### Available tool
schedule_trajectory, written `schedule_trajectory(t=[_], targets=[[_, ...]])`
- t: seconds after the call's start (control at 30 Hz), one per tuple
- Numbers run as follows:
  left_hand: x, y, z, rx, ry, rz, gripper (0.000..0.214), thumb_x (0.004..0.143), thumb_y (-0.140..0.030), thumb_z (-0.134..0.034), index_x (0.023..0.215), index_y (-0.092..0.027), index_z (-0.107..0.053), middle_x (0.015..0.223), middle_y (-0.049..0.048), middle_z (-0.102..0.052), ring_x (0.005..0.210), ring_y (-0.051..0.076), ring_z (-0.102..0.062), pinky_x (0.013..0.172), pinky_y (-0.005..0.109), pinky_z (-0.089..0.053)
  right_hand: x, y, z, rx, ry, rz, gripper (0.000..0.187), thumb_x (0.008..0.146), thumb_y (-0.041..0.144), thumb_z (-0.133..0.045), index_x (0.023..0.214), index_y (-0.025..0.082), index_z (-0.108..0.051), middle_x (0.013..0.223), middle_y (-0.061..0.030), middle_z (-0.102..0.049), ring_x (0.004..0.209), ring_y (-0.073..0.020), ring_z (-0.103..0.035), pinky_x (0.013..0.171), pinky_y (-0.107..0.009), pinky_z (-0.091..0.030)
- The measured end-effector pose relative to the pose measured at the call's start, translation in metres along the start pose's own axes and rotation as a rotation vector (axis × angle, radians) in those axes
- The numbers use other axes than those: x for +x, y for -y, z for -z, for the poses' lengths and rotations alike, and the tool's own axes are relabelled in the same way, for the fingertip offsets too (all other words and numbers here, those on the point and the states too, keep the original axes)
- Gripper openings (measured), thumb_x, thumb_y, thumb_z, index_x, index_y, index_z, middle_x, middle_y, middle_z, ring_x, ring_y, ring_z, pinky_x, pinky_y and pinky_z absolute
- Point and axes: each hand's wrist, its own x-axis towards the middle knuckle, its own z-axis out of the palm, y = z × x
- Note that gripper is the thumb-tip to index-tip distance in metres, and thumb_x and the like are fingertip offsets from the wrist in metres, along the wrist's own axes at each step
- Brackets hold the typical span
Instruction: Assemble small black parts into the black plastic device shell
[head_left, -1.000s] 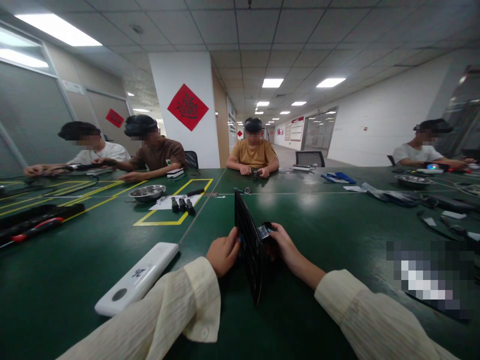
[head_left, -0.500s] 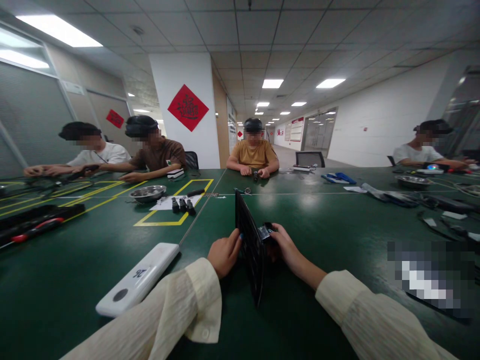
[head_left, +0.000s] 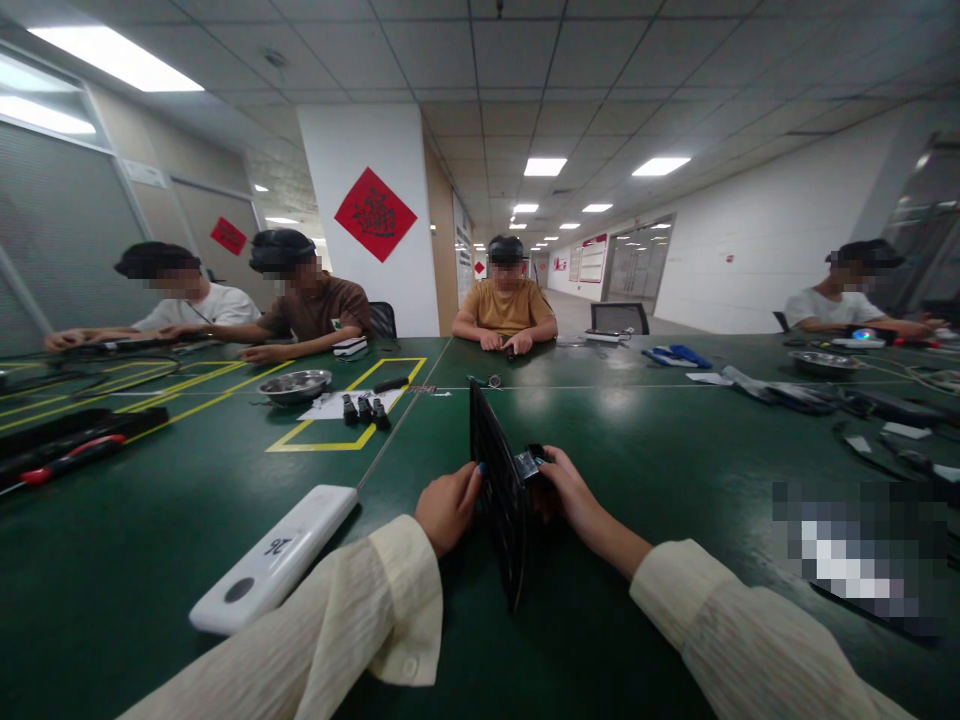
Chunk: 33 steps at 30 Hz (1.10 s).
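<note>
The black panel (head_left: 498,505) (on edge) bars sideways passage, not overhead.

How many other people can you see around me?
4: person in white, far left; person in brown, left; person in mustard, opposite; another person in white, far right.

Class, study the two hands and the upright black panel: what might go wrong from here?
1. The black panel stands upright between left hand and right hand; it could tip if both loosened.
2. The right hand grips a small black part beside it, which might slip.
3. The left sleeve runs close by the white device and may nudge it.
</note>
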Motion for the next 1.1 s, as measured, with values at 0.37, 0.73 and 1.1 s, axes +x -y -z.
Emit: schedule_trajectory(t=[0.37, 0.73, 1.1], targets=[[-0.0014, -0.0006, 0.0002, -0.04, -0.028, -0.036, 0.038, 0.092, -0.036, -0.019, 0.089, -0.019, -0.054, 0.08, 0.0061, -0.065, 0.079, 0.019, -0.063, 0.068, 0.026, -0.04, 0.0005, -0.0017, 0.0009, -0.009, -0.004, -0.012, 0.044, 0.075, 0.047, -0.051, 0.109, 0.023, -0.036, 0.059, 0.0048, -0.056, 0.04, -0.0126, -0.052, 0.034, -0.021, -0.037], [-0.003, -0.001, -0.0004, -0.042, -0.014, 0.054, 0.031, 0.09, -0.032, -0.026, 0.108, -0.021, -0.048, 0.095, 0.006, -0.065, 0.09, 0.02, -0.061, 0.076, 0.028, -0.04, -0.0027, 0.0051, -0.0014, -0.025, 0.0, -0.017, 0.044, 0.075, 0.048, -0.05, 0.108, 0.022, -0.037, 0.055, 0.005, -0.055, 0.041, -0.013, -0.052, 0.035, -0.021, -0.037], [-0.0023, 0.0021, -0.003, -0.069, -0.068, -0.004, 0.026, 0.089, -0.033, -0.029, 0.098, -0.02, -0.049, 0.078, 0.0039, -0.064, 0.077, 0.019, -0.061, 0.067, 0.026, -0.039, 0.0011, -0.0024, 0.0016, -0.003, 0.005, -0.009, 0.046, 0.074, 0.048, -0.052, 0.108, 0.023, -0.036, 0.06, 0.0044, -0.056, 0.042, -0.0122, -0.053, 0.034, -0.02, -0.038]])
